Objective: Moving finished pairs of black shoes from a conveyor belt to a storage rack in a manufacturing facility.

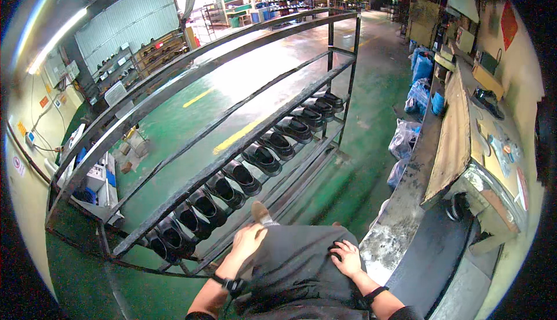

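My left hand [248,240] rests at the edge of my left knee, loosely open with nothing visible in it. On the dark cloth over my lap [299,262], my right hand [347,257] lies with its fingers spread, and it holds nothing I can see. Both wrists carry black bands. Just ahead and to the left stands a long dark metal rack [255,91]. Several black shoes [239,176] sit in a slanting row along its lower rail, toes pointing away. Neither hand touches the shoes.
A conveyor bench with a dark belt [426,262] runs close along my right. Beside it are a tilted board [455,137], a worktop with another black shoe [488,100], and a dark shoe underneath [455,207]. Blue plastic bags [418,95] line the green floor [371,93].
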`<state>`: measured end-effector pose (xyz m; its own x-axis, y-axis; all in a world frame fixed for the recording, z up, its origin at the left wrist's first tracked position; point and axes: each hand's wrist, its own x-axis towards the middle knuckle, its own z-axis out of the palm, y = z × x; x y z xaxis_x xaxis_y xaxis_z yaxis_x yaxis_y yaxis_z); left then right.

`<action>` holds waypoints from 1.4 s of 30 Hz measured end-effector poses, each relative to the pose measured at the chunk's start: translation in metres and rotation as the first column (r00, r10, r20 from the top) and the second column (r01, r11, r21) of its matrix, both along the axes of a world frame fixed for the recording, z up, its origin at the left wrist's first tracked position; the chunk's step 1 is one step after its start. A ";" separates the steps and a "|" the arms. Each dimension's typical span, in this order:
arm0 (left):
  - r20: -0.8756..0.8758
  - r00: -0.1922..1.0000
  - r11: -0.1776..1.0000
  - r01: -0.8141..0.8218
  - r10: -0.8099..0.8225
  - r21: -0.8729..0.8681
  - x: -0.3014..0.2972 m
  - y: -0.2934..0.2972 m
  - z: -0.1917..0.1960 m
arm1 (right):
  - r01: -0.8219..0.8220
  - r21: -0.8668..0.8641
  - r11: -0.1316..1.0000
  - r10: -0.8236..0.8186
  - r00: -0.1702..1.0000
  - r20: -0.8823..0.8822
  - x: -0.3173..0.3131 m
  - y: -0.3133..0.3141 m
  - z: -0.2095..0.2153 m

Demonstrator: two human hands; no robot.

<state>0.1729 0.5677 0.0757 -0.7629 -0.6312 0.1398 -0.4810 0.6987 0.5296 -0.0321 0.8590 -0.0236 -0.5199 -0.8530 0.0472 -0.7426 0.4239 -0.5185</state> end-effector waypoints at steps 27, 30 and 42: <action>0.565 0.825 0.947 0.202 -0.028 -0.248 -0.106 -0.004 -0.094 | 0.076 0.387 0.919 -0.036 0.993 -0.110 -0.006 -0.035 -0.009; 0.499 0.866 0.947 0.196 -0.044 -0.256 -0.103 0.004 -0.098 | 0.101 0.378 0.920 -0.059 0.991 -0.121 -0.010 -0.034 -0.011; 0.408 0.913 0.973 0.102 -0.009 -0.206 -0.102 0.004 -0.098 | 0.184 0.198 0.963 -0.183 0.983 -0.026 -0.017 -0.024 -0.017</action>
<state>0.0712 0.5714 -0.0226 -0.8158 -0.5755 -0.0568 -0.5776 0.8059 0.1302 -0.0489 0.8351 -0.0410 -0.6685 -0.7356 -0.1092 -0.6461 0.6472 -0.4046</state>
